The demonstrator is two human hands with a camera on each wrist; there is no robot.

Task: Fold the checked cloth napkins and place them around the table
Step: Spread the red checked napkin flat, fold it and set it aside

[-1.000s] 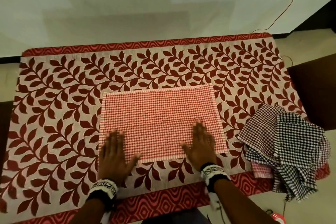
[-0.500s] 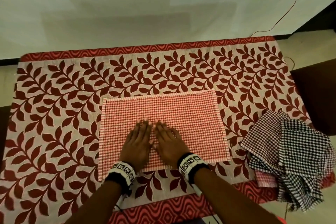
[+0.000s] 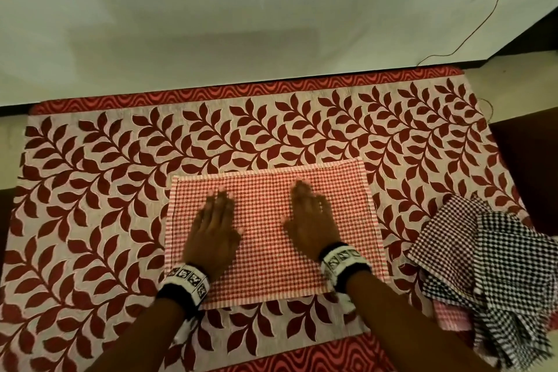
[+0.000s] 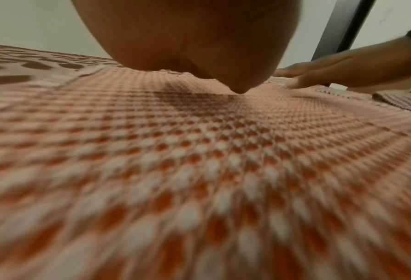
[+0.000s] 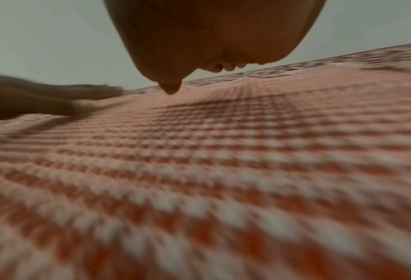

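Observation:
A red-and-white checked napkin (image 3: 265, 220) lies flat as a wide rectangle in the middle of the table. Both my hands press on it palm down with straight fingers. My left hand (image 3: 216, 220) rests on its left half, my right hand (image 3: 311, 217) on its right half, a gap between them. In the left wrist view the palm (image 4: 199, 41) hovers low over the checked weave (image 4: 199, 151), with the right hand (image 4: 331, 75) flat beyond it. The right wrist view shows the same cloth (image 5: 223, 170) under my right palm (image 5: 211, 37).
A heap of unfolded checked napkins (image 3: 489, 275), dark and red ones, sits at the table's right front corner. The tablecloth (image 3: 90, 190) has a dark red leaf pattern. A white wall stands behind, with a socket and red cord (image 3: 471, 30) at the far right.
My hands went from the napkin's front corners to its middle, side by side, and have now slid apart and further up the cloth.

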